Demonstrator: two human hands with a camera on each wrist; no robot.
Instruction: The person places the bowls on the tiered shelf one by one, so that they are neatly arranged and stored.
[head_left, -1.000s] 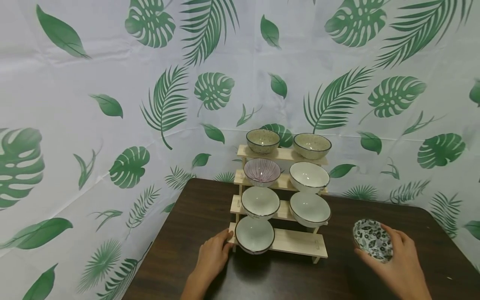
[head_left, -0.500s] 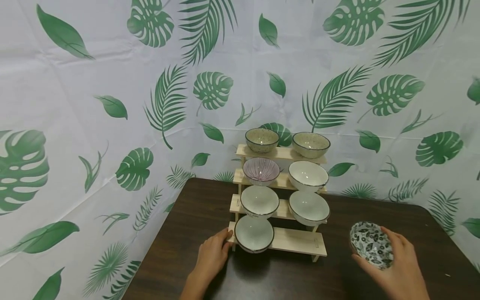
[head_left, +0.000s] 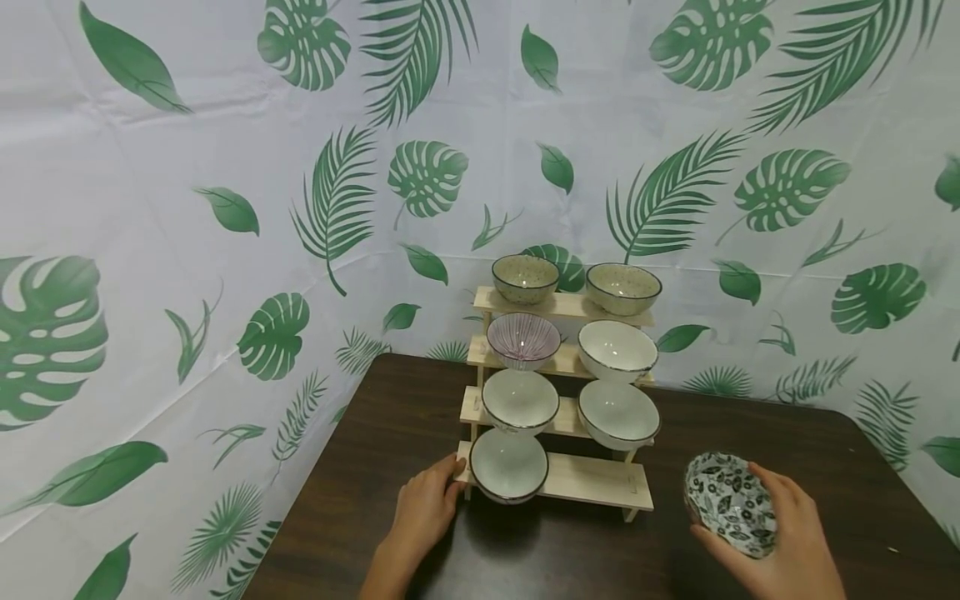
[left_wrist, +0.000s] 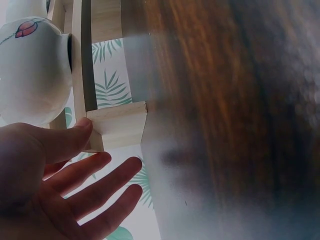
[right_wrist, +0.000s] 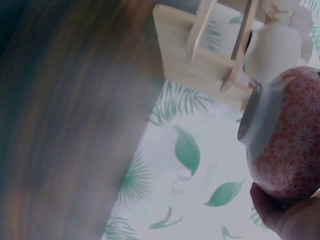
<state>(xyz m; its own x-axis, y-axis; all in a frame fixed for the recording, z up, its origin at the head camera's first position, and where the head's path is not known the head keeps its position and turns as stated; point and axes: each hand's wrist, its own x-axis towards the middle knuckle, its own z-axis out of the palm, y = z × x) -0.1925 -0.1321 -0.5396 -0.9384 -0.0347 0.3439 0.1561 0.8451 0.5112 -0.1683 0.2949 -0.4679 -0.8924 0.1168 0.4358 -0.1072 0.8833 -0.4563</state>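
Observation:
My right hand (head_left: pixel 795 533) grips a small bowl (head_left: pixel 731 505) by its sides, off to the right of a stepped wooden display stand (head_left: pixel 600 482). Black and white leaves pattern the bowl's inside; its outside (right_wrist: pixel 295 135) is red with white flowers, seen in the right wrist view. My left hand (head_left: pixel 424 507) pinches the left end of the stand's lowest shelf, thumb (left_wrist: pixel 75 135) against the wood. Beside that hand, a pale dark-rimmed bowl (head_left: pixel 509 467) sits on the lowest shelf's left half. The bare right half of this shelf faces the held bowl.
Higher shelves carry two bowls each: pale ones (head_left: pixel 521 402), a purple-striped bowl (head_left: pixel 523 340) beside a white one (head_left: pixel 617 350), and speckled ones (head_left: pixel 624 288) on top. The dark wood table (head_left: pixel 360 442) bears the stand. A leaf-print cloth (head_left: pixel 225 150) hangs behind.
My right hand has carried the red-outside bowl a little left and toward me, nearer the stand. The left hand keeps its place on the shelf end.

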